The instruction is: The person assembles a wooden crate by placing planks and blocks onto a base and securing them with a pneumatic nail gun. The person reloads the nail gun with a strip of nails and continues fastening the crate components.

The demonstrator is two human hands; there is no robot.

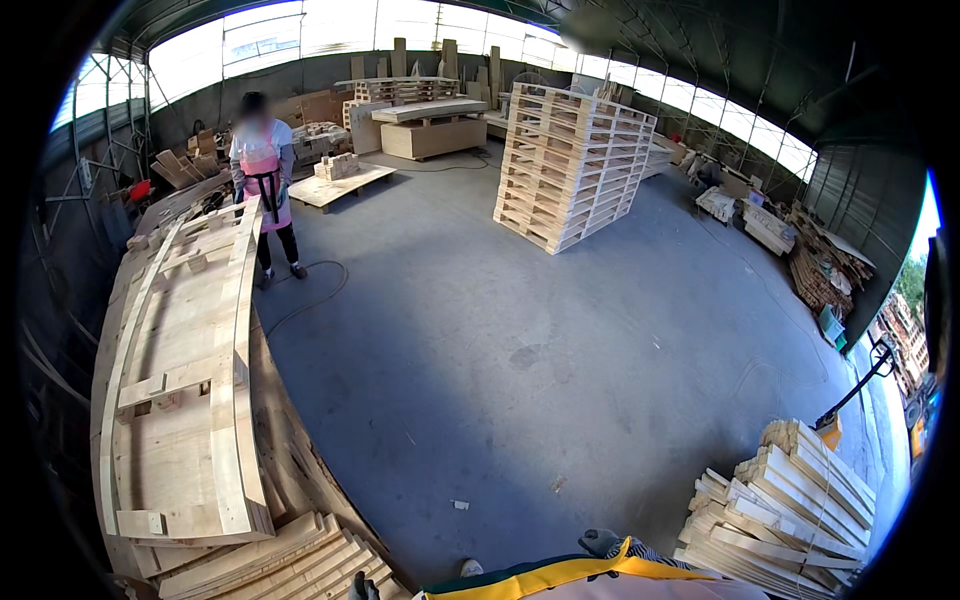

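One tall pallet stack (570, 165), one co-worker (263, 180), one plank bundle (785, 510).

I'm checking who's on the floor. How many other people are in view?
1: a person in a pink apron stands at the far end of the long workbench on the left. Others may be hidden behind the pallet stack.

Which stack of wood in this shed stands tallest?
The pallet stack mid-floor, far side. It rises well above the low timber bundle at lower right and the flat boards along the left, and stands alone on bare concrete.

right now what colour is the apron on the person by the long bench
Pink apron with dark straps, clearest in the head view.
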